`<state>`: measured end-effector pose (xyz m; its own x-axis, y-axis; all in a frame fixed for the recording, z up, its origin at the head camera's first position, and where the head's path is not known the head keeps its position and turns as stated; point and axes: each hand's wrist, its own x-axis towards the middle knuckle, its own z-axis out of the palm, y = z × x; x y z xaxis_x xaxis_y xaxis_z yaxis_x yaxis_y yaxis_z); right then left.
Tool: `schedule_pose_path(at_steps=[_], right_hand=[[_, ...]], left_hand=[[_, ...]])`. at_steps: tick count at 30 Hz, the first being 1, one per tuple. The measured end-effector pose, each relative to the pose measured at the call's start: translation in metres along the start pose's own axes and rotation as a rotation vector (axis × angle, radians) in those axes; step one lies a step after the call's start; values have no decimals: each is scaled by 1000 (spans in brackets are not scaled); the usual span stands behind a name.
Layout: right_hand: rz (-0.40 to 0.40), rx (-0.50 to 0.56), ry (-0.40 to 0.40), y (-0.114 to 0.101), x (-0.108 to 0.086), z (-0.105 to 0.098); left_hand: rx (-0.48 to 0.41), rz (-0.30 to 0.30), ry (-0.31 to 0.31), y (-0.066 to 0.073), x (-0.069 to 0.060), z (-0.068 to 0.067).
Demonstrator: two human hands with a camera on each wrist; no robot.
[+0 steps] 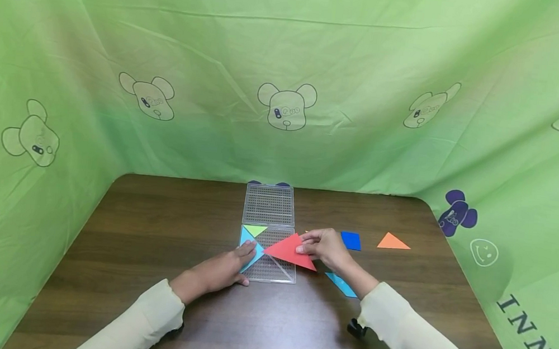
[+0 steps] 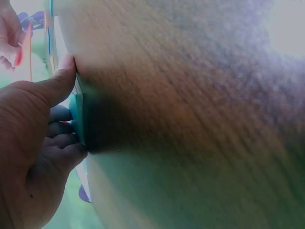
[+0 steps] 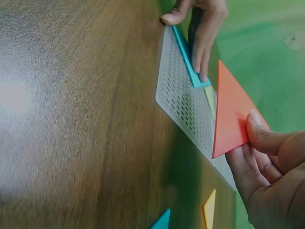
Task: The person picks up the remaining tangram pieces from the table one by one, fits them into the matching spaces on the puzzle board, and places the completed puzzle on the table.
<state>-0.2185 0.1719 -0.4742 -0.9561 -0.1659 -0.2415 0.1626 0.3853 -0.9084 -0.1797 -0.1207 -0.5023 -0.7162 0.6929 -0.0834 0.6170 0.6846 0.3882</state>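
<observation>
A large red triangle tile (image 1: pixel 284 250) is pinched between thumb and fingers of my right hand (image 1: pixel 325 247). It is tilted up above the right side of a clear plastic case (image 1: pixel 280 274) with a perforated base. My left hand (image 1: pixel 222 270) lays nearly straight fingers on a large light blue triangle tile (image 3: pixel 185 55) at the case's left side. The left thumb (image 2: pixel 62 76) touches the near edge of the case. A small lime green triangle tile (image 1: pixel 255 230) lies in the far left part of the base.
Beyond the base lies the case's gridded lid (image 1: pixel 269 206). Right of the case are a dark blue square tile (image 1: pixel 351 240), an orange triangle tile (image 1: pixel 393 241), a light blue tile (image 1: pixel 342 285) and a yellow tile (image 3: pixel 209 210). Green printed cloth (image 1: pixel 201 144) surrounds the wooden table (image 1: pixel 165 208).
</observation>
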Motion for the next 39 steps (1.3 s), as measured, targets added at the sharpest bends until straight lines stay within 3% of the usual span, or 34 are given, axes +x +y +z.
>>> schedule_pose_path(at_steps=[7, 18, 23, 39], right_hand=[[18, -14, -11, -1, 1, 14], [48, -43, -56, -2, 2, 34], [40, -53, -88, -2, 3, 39], [-61, -124, -105, 0, 4, 56]], left_hand=[[-21, -34, -18, -1, 0, 0], [-23, -19, 3, -3, 0, 0], [-36, -41, -6, -1, 1, -1], [-40, -38, -1, -3, 1, 0]])
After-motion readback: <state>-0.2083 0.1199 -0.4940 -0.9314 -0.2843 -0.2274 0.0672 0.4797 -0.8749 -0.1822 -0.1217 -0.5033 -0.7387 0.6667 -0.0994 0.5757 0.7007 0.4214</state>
